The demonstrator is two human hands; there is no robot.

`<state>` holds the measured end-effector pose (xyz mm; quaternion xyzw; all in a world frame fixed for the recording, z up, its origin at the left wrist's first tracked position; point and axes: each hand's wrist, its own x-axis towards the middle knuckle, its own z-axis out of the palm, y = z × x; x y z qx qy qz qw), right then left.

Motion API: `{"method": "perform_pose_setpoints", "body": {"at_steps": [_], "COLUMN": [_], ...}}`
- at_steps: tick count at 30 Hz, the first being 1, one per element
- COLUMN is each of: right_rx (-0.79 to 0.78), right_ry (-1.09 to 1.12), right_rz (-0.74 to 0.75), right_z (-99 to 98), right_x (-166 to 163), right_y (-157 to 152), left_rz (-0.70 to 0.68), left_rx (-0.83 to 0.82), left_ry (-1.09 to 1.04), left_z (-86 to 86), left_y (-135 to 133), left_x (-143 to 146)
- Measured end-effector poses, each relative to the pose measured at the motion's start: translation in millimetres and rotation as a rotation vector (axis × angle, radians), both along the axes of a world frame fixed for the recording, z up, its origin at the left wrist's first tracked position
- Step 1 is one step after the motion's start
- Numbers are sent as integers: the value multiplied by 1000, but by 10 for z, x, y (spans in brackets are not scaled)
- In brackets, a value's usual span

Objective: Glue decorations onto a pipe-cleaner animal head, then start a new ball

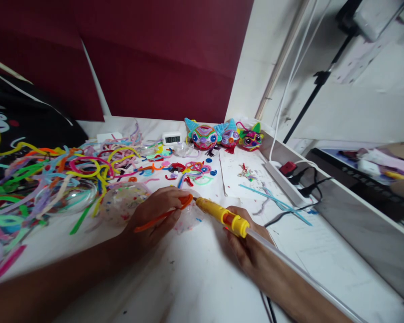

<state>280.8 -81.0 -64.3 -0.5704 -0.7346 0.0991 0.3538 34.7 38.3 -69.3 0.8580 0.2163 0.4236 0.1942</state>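
My left hand (156, 215) is closed on an orange pipe cleaner (161, 214), pinching its bent end near the middle of the white table (195, 278). My right hand (247, 242) grips a yellow glue gun (222, 216) with a clear glue stick (299, 271) running out of its back. The gun's tip touches the orange pipe cleaner's end at my left fingers. A clear plastic dome (123, 204) lies just left of my left hand.
A large heap of coloured pipe cleaners (47, 175) covers the table's left. Small coiled pieces (188, 170) lie in the middle. Three colourful animal faces (224, 134) and a small white clock (171, 138) stand at the back. A white power strip (284, 181) runs along the right edge.
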Motion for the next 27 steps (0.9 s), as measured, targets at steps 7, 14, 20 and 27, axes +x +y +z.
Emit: {"method": "perform_pose_setpoints", "body": {"at_steps": [7, 14, 20, 27], "right_rx": [21, -2, -1, -8], "right_ry": [26, 2, 16, 82], "right_rz": [54, 46, 33, 47], "right_z": [29, 73, 52, 5], "right_x": [-26, -42, -34, -22], "right_y": [7, 21, 5, 12], "left_rz": [-2, 17, -2, -5], "left_rx": [60, -8, 1, -20], "left_ry": [-15, -20, -18, -27], "left_z": [5, 29, 25, 66], "left_y": [-30, -28, -12, -16], "left_x": [22, 16, 9, 12]}}
